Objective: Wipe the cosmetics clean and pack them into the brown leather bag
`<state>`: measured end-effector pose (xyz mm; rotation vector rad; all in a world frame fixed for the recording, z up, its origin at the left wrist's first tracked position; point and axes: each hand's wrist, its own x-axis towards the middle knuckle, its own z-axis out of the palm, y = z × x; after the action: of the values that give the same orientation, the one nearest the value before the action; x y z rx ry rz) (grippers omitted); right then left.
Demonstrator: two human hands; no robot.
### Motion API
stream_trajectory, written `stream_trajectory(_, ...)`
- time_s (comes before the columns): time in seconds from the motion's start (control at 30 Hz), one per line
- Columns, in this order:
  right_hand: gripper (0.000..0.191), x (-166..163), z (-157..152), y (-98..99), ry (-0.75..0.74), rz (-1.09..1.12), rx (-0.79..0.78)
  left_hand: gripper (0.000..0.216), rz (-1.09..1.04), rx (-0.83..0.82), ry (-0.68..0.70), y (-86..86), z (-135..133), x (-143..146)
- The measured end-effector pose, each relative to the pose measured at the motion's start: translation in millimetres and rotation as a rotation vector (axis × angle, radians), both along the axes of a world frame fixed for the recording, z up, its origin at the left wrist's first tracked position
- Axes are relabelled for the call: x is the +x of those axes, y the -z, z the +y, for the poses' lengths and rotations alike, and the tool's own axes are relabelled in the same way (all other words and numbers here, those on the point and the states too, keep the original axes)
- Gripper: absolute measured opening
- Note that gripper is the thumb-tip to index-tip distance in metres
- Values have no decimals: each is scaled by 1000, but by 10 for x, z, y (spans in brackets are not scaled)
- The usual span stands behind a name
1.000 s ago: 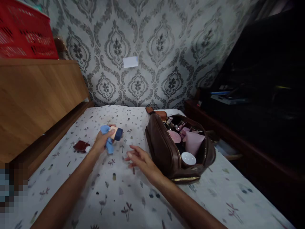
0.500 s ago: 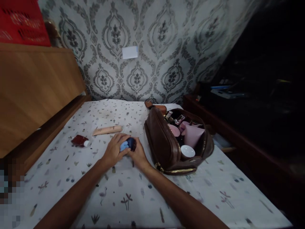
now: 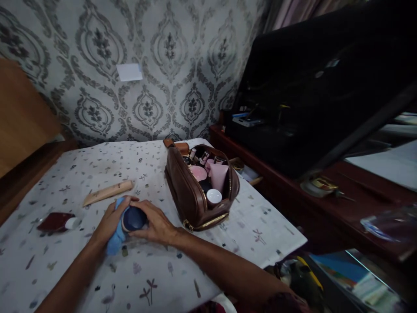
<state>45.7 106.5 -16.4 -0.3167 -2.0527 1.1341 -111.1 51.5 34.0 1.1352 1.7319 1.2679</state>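
Observation:
Both my hands meet over a round dark blue compact on the patterned sheet. My left hand grips a light blue cloth pressed against the compact. My right hand curls round the compact from the right side. A beige tube lies just beyond my left hand. A dark red bottle with a white cap lies to the left. An open brown leather pouch full of cosmetics stands to the right of my hands.
The white printed sheet covers the bed; its edge drops off at the right. A dark wooden ledge with a black case runs along the right. Patterned wallpaper is behind, a wooden headboard at the left.
The beige tube left my left hand and now lies on the sheet. Both hands came together on the blue compact with the cloth. The camera swung to the right.

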Motion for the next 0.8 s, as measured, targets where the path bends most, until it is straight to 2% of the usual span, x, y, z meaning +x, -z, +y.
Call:
stream_trajectory(0.1,89,-11,-39,-81,54,82,-207,67,-112,-41,-169,-51,-27,71)
stream_trajectory(0.17,87,-17,-68,-142,83,105,-381,65,-173,-28,-238,-39,-43,114)
stream_trajectory(0.3,70,-37,-100,-193,-20,134,-681,63,-218,-3,-215,82,-37,125)
stream_trajectory(0.4,73,-75,-87,-148,-95,185,-776,61,-56,70,-191,147,-15,80)
stream_trajectory(0.47,74,-98,-68,-105,-78,186,-772,61,56,124,-215,139,-10,50)
stream_trajectory(0.57,70,-108,-36,-71,87,101,-679,68,116,181,-229,77,-16,40)
stream_trajectory(0.67,69,-89,-16,-74,268,-77,-416,73,150,203,-87,18,-32,102)
stream_trajectory(0.73,63,-70,-18,-79,281,-149,-250,67,173,220,35,-3,-48,174)
stream_trajectory(0.8,56,-52,-30,-76,255,-170,-162,57,189,236,112,-6,-66,235)
